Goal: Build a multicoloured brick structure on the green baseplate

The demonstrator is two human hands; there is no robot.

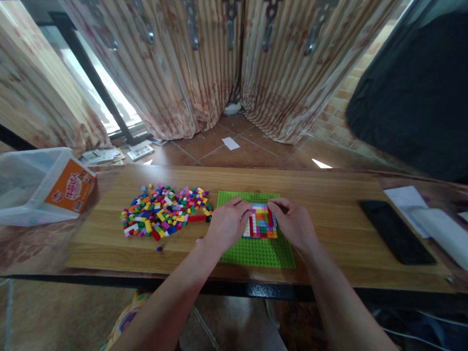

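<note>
A green studded baseplate (260,254) lies on the wooden board, with a multicoloured block of toy bricks (260,230) built on its middle. My left hand (228,221) is closed at the left edge of the bricks, fingertips pinched together; what they hold, if anything, is hidden. Just below those fingertips a long red brick (251,226) runs upright in the pattern. Across from it, my right hand (296,224) pinches at the far end of a second long red brick (270,217), which lies over the right part of the pattern.
A heap of loose coloured bricks (159,214) covers the board's left part, with a long red brick (197,218) beside it. Farther left lies a clear plastic tub (30,189) with an orange label. A black phone-like slab (395,232) and a white object (452,242) are at right.
</note>
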